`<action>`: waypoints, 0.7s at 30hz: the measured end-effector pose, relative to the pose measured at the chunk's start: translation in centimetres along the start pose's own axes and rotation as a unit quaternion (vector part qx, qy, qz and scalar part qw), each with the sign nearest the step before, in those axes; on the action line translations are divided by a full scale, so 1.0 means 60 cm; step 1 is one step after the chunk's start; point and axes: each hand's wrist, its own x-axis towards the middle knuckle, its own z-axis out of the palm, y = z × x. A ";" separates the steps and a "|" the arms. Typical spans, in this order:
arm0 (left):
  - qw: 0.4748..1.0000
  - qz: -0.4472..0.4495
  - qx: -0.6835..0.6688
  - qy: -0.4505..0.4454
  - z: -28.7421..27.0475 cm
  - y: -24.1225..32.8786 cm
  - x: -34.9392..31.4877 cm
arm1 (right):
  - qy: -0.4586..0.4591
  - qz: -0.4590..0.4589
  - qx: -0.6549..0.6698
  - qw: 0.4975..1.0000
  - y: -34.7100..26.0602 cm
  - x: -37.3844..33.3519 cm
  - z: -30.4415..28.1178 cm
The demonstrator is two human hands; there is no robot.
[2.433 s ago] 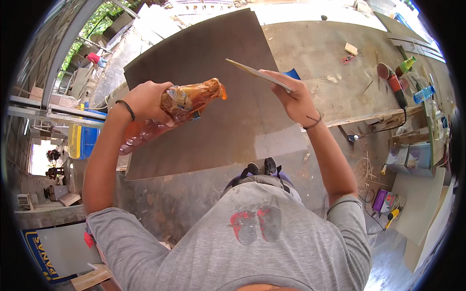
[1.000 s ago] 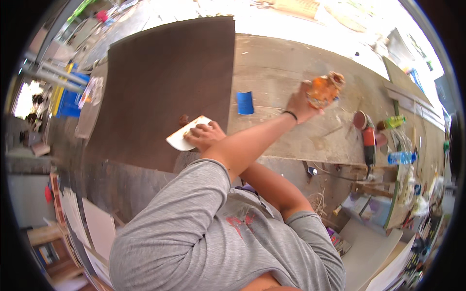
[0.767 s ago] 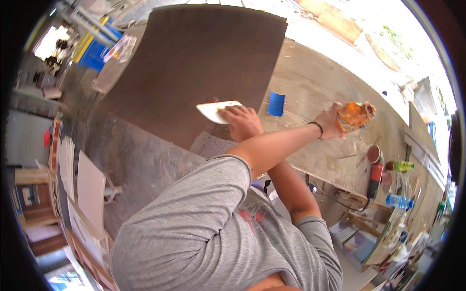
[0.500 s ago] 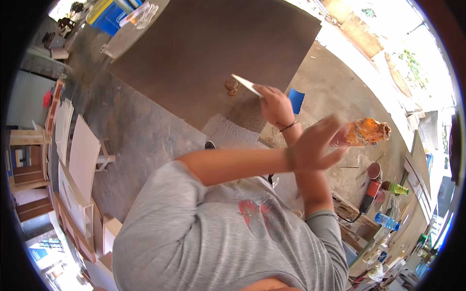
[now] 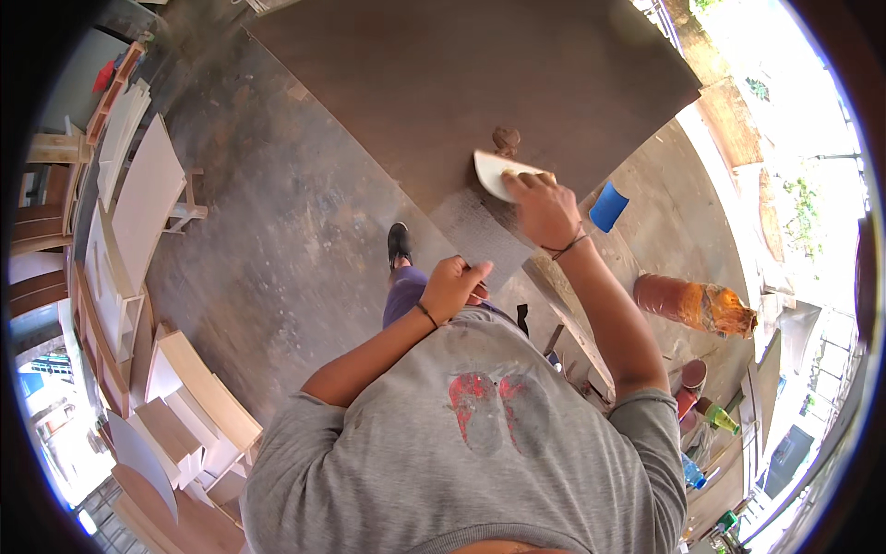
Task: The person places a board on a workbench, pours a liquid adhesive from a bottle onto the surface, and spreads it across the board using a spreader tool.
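My right hand (image 5: 546, 210) grips a white putty spreader (image 5: 496, 174), its curved edge on or just above the dark brown board (image 5: 443, 102). Right beyond the spreader sits a small lump of brown putty (image 5: 506, 140). At the board's near corner is a lighter grey, rough-looking patch (image 5: 480, 231), with a darker brown streak between it and the spreader. My left hand (image 5: 456, 290) is closed in front of my belly, fingers curled; whatever they may hold is hidden.
A blue curved sheet (image 5: 608, 207) lies right of the board. Further right is an orange-stained cylindrical container (image 5: 694, 303) with crumpled wrapping at one end. Bottles (image 5: 718, 415) stand at lower right. Pale panels (image 5: 152, 198) and wooden box frames (image 5: 194, 397) fill the left side.
My left hand has come back from beside the orange container, across my right arm, to my belly. The spreader has turned, its broad face now showing. The whole view has shifted.
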 end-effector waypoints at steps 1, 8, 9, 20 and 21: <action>1.000 -0.004 -0.022 0.006 -0.006 -0.021 0.011 | 0.009 -0.031 -0.002 0.999 -0.009 -0.003 0.011; 0.993 0.015 -0.081 0.081 -0.031 -0.075 0.026 | -0.011 0.040 0.023 0.999 0.009 0.076 -0.058; 0.993 0.017 -0.086 0.078 -0.029 -0.075 0.030 | -0.002 0.037 0.017 0.999 0.034 0.095 -0.051; 0.991 0.063 -0.121 0.016 -0.044 -0.112 0.028 | -0.109 -0.070 0.016 0.991 0.053 0.107 0.008; 0.992 0.065 -0.110 0.019 -0.045 -0.115 0.031 | -0.122 -0.074 0.018 0.990 0.044 0.097 0.005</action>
